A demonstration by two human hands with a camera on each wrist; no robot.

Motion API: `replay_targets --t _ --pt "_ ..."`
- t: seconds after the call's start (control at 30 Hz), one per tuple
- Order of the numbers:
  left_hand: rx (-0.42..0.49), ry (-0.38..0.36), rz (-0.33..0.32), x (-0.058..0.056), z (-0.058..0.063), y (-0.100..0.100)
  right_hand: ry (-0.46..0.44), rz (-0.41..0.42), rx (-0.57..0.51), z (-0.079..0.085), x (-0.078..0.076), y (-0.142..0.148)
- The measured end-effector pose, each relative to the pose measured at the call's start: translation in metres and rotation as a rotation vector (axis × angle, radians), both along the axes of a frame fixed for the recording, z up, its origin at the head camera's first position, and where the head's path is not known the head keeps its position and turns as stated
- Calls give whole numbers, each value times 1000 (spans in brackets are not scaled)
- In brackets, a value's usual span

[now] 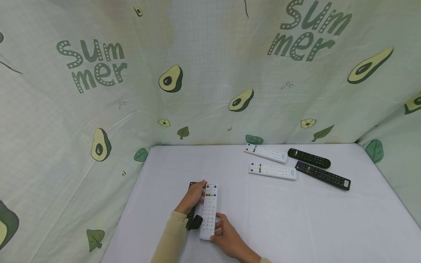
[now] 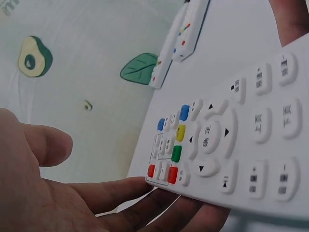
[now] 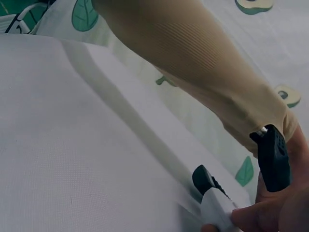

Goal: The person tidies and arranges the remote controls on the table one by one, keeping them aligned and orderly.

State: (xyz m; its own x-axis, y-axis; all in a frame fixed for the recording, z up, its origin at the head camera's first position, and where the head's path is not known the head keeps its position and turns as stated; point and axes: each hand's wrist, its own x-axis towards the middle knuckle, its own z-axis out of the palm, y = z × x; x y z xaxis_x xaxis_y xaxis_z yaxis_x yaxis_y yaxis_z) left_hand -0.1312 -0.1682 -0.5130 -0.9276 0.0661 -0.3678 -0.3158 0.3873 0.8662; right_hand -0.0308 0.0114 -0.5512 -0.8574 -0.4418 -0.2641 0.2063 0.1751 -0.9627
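A white remote control (image 1: 209, 212) with coloured buttons lies lengthwise between the two hands in the head view. My right hand (image 1: 227, 237) pinches its near end between thumb and fingers. Along its far left edge, my left hand (image 1: 194, 195) touches it; in the left wrist view the fingers (image 2: 113, 193) are fairly straight against the edge and the thumb stands apart. A black remote control (image 1: 192, 213) lies just left of the white one, partly hidden by the left hand and wrist. Its dark end (image 3: 202, 179) shows beside the white one in the right wrist view.
Two white remotes, one farther back (image 1: 265, 153) and one nearer (image 1: 273, 171), lie at the back right. Beside them are two black remotes (image 1: 309, 157), (image 1: 323, 175). A patterned curtain (image 1: 204, 120) borders the white table (image 1: 296, 219). The left wrist carries a small black device (image 1: 195, 222).
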Motion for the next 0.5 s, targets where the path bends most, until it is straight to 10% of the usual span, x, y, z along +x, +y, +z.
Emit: replay_targets --t 0.5 --pt "-241 95 -24 6 1 12 128 5 91 3 2 -14"
